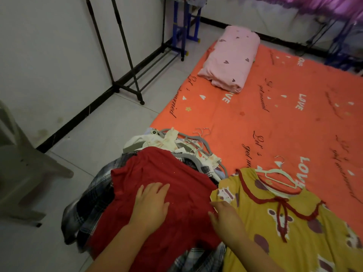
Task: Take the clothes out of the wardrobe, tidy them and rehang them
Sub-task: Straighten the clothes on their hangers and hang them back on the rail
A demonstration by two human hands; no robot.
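A red garment (pixel 157 169) lies on top of a heap of clothes at the near left edge of the orange mattress (pixel 265 118). My left hand (pixel 151 205) rests flat on it, fingers spread. My right hand (pixel 225 216) touches the sleeve edge of a yellow patterned dress (pixel 284 222) spread out to the right, fingers loosely apart. A pale hanger (pixel 279 173) sits in the dress's neckline. Under the red garment are a plaid shirt (pixel 94 193), cream clothes (pixel 157 140) and several grey hangers (pixel 196 142).
An empty black clothes rack (pixel 125 55) stands against the left wall on the tiled floor. A pink pillow (pixel 231 57) lies at the mattress's far end. A grey plastic chair (pixel 17 167) is at the left, a blue stand (pixel 182 26) behind the rack.
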